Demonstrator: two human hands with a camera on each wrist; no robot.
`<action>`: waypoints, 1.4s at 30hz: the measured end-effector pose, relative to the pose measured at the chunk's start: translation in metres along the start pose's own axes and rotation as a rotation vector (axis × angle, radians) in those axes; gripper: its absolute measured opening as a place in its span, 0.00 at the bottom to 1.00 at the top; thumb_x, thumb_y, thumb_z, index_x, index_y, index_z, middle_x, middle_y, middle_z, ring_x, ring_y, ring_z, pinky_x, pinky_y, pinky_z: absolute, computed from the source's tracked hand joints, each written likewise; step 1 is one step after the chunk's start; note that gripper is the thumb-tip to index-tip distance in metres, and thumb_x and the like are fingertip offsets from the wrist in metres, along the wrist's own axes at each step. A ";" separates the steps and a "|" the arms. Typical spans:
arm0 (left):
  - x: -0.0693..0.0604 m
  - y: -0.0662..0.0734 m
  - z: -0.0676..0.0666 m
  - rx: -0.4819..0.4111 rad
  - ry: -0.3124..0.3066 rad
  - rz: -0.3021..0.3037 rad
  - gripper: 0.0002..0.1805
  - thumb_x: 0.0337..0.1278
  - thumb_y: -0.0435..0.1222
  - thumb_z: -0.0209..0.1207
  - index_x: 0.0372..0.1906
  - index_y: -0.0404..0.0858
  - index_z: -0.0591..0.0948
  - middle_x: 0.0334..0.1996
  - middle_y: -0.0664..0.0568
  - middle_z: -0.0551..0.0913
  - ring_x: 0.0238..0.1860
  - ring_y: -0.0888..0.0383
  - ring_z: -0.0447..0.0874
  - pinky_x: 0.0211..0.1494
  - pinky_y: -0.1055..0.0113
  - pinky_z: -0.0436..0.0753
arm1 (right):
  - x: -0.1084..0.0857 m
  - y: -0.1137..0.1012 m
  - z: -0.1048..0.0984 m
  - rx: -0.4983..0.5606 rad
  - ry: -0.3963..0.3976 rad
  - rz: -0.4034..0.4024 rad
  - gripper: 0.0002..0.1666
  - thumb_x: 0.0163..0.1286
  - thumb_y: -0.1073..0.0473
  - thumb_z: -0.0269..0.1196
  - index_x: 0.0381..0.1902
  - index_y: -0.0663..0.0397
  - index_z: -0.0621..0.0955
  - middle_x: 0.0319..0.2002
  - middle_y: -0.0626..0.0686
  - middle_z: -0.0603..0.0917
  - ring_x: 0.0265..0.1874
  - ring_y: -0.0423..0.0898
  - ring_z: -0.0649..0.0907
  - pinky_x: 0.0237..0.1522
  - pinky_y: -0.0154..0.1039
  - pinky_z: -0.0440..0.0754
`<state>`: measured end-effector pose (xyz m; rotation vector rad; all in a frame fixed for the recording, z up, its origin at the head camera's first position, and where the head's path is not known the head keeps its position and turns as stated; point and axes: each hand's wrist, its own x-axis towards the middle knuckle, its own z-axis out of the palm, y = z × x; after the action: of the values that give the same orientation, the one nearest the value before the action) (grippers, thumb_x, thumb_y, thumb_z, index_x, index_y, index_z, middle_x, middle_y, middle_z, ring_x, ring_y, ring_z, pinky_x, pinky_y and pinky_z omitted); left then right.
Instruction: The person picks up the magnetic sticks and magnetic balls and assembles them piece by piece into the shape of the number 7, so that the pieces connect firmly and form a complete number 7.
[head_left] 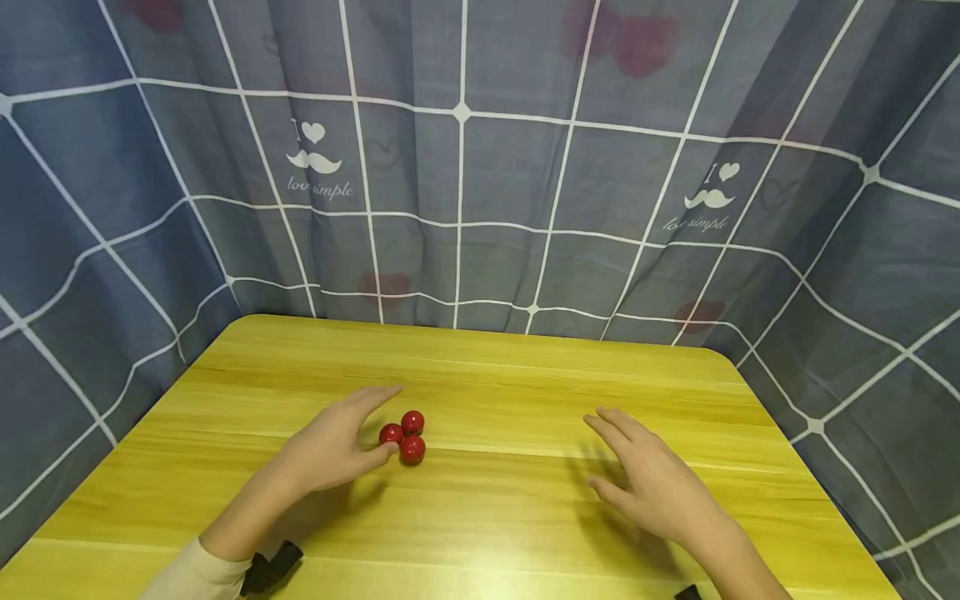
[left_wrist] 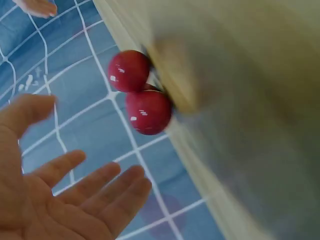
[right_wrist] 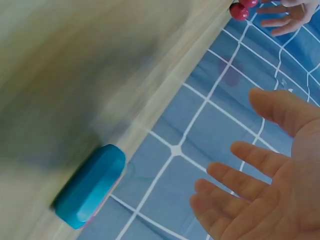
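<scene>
Three round red balls [head_left: 412, 452] are clustered in a triangle at the mouth of the left grip [head_left: 333, 447], which is spread wide, nothing held; contact cannot be confirmed. The right grip [head_left: 656, 486], likewise spread and unloaded, is placed well apart above the counter [head_left: 487, 521]; an elongated teal object [right_wrist: 90, 187] is noted near it.

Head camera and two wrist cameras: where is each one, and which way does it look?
Head: on the head, facing forward and down at the yellow table, three red balls and grid curtain; left hand, right hand and cream sleeve show.
Left wrist: on that wrist, facing the balls; left hand and part of right show.
Right wrist: on that wrist, facing curtain and a teal object; right hand and part of left show.
Both wrist views share balls and curtain.
</scene>
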<state>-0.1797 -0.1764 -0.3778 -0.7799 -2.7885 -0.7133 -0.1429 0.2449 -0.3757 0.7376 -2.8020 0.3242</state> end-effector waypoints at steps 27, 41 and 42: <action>0.004 -0.013 0.008 -0.074 -0.169 0.028 0.11 0.46 0.30 0.73 0.37 0.36 0.83 0.32 0.54 0.82 0.28 0.62 0.77 0.31 0.70 0.77 | -0.026 0.032 0.002 0.044 -0.082 0.128 0.23 0.57 0.57 0.74 0.49 0.57 0.81 0.44 0.50 0.79 0.39 0.44 0.78 0.39 0.40 0.80; -0.011 -0.003 0.004 -0.087 -0.211 0.025 0.12 0.46 0.29 0.73 0.34 0.38 0.81 0.30 0.57 0.80 0.29 0.62 0.78 0.32 0.69 0.78 | -0.030 0.035 -0.003 0.082 -0.263 0.272 0.12 0.56 0.66 0.72 0.30 0.47 0.80 0.26 0.43 0.73 0.25 0.41 0.70 0.28 0.36 0.72; -0.012 -0.002 0.004 -0.095 -0.215 0.024 0.12 0.46 0.29 0.73 0.34 0.38 0.81 0.30 0.57 0.80 0.29 0.62 0.78 0.32 0.70 0.79 | -0.030 0.034 -0.002 0.085 -0.270 0.274 0.12 0.55 0.66 0.72 0.30 0.46 0.79 0.26 0.43 0.73 0.25 0.41 0.71 0.29 0.36 0.73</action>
<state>-0.1710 -0.1814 -0.3856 -0.9593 -2.9462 -0.8079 -0.1347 0.2884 -0.3869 0.4402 -3.1694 0.4215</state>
